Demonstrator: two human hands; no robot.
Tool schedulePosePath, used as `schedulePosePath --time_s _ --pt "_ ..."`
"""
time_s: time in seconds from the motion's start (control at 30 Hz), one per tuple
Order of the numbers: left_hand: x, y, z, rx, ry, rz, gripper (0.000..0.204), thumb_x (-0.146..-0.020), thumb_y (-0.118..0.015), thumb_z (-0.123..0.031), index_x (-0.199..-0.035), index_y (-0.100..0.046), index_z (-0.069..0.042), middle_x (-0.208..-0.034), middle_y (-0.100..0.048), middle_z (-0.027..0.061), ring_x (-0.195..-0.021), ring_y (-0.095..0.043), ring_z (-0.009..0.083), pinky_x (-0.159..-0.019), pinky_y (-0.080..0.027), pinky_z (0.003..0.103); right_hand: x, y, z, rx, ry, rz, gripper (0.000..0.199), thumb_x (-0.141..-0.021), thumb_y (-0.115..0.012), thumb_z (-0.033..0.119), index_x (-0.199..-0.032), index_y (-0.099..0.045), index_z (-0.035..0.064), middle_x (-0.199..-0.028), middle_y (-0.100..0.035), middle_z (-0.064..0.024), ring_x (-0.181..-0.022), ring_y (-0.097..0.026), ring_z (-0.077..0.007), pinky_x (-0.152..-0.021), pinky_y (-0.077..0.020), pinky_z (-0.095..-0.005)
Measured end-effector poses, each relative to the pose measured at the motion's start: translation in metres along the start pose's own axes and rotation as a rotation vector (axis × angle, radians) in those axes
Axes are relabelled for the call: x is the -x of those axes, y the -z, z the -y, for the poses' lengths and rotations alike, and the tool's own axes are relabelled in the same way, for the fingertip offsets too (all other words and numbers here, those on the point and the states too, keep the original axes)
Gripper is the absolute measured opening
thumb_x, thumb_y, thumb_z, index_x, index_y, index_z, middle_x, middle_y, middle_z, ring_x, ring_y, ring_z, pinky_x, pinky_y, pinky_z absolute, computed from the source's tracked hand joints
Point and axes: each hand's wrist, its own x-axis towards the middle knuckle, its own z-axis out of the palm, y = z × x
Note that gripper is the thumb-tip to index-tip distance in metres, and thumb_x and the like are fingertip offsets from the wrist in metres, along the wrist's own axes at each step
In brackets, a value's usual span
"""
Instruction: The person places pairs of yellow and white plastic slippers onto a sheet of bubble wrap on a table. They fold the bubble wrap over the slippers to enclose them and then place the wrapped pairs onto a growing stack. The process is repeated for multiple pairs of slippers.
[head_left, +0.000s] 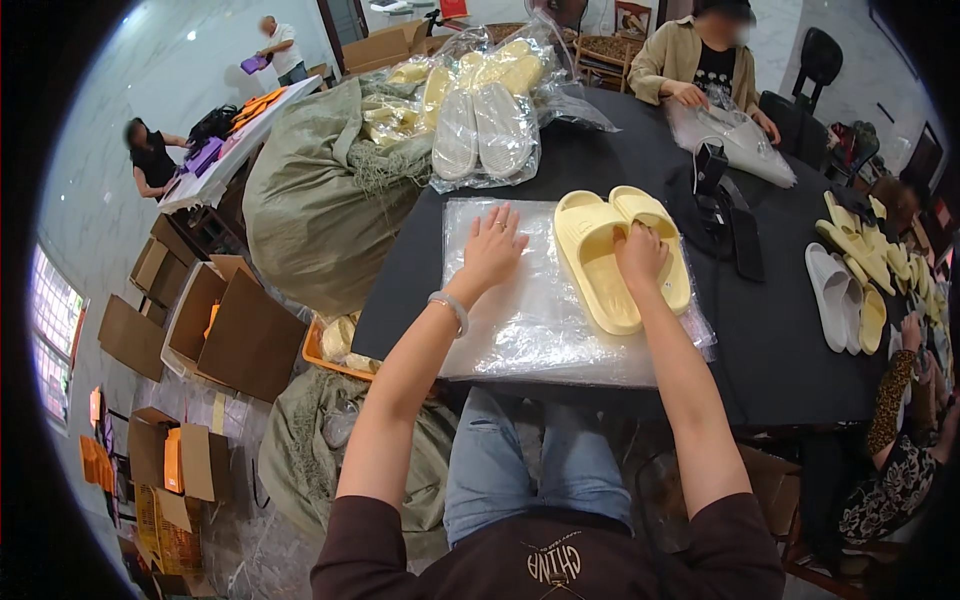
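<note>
My left hand (493,245) lies flat with its fingers spread on a stack of clear plastic bags (500,325) at the table's near edge. Over the right part of that stack is a pair of pale yellow slippers (597,270), side by side with the toes pointing away from me. My right hand (641,258) grips the pair where the two meet, its fingers bent down by the straps. The fingertips are partly hidden there. Beyond the bags lies a pair of grey slippers (484,135) wrapped in clear plastic.
The black table (760,330) holds a black device (712,170) and loose slippers (850,285) at right. Across it, a co-worker (720,70) handles plastic bags (735,145). Large green sacks (320,200) bulge at left, near open cardboard boxes (240,330) and an orange basket (322,350).
</note>
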Motion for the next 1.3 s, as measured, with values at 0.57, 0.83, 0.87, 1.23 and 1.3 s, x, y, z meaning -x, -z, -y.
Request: schedulePosePath --time_s 0.57,0.83,0.87,1.23,1.3 --pt "0.039 0.014 0.024 -0.064 0.142 0.028 0.059 -0.095 -0.037 -0.04 -0.14 -0.034 -0.002 -0.148 -0.027 0.0166 -0.14 -0.019 0.0302 -0.112 -0.015 0.047 0.001 0.002 -0.001 -0.033 -0.016 0.013 0.029 -0.08 -0.06 0.031 -0.093 -0.065 0.0053 -0.1 -0.066 -0.0076 -0.101 -0.055 -0.0245 -0.087 -0.0375 -0.0418" --pt "0.107 0.008 0.016 0.09 0.174 -0.035 0.061 -0.095 -0.037 -0.042 -0.139 -0.034 -0.001 -0.149 -0.025 0.0197 -0.139 -0.019 0.0325 -0.111 -0.016 0.048 -0.022 0.025 0.0 0.008 0.004 0.253 0.027 -0.081 -0.057 0.028 -0.091 -0.065 0.0045 -0.098 -0.066 -0.0128 -0.095 -0.059 -0.0287 -0.082 -0.0439 -0.0433" --pt "0.108 0.01 0.015 0.095 0.175 -0.03 0.061 -0.095 -0.036 -0.042 -0.139 -0.034 0.0 -0.148 -0.025 0.02 -0.139 -0.019 0.0324 -0.111 -0.016 0.048 -0.024 0.032 0.001 0.003 -0.008 0.306 0.027 -0.081 -0.057 0.028 -0.09 -0.065 0.0042 -0.096 -0.066 -0.0139 -0.093 -0.06 -0.0299 -0.081 -0.0453 -0.0437" --pt "0.136 -0.092 0.101 1.032 0.068 -0.104 0.059 -0.083 -0.06 -0.035 -0.135 -0.043 -0.01 -0.135 -0.045 0.0146 -0.123 -0.045 0.0291 -0.1 -0.038 0.038 0.094 0.077 0.151 -0.322 0.485 0.349 0.022 -0.08 -0.06 0.023 -0.087 -0.063 0.002 -0.089 -0.064 -0.0138 -0.089 -0.06 -0.0282 -0.081 -0.0441 -0.0407" --pt "0.129 -0.08 0.086 1.272 0.143 -0.046 0.06 -0.084 -0.059 -0.035 -0.135 -0.042 -0.009 -0.137 -0.044 0.0151 -0.125 -0.043 0.0292 -0.102 -0.036 0.04 0.11 0.059 0.14 -0.392 0.499 0.264 0.023 -0.08 -0.059 0.023 -0.089 -0.063 0.0021 -0.091 -0.064 -0.0125 -0.092 -0.059 -0.0268 -0.084 -0.0418 -0.0394"
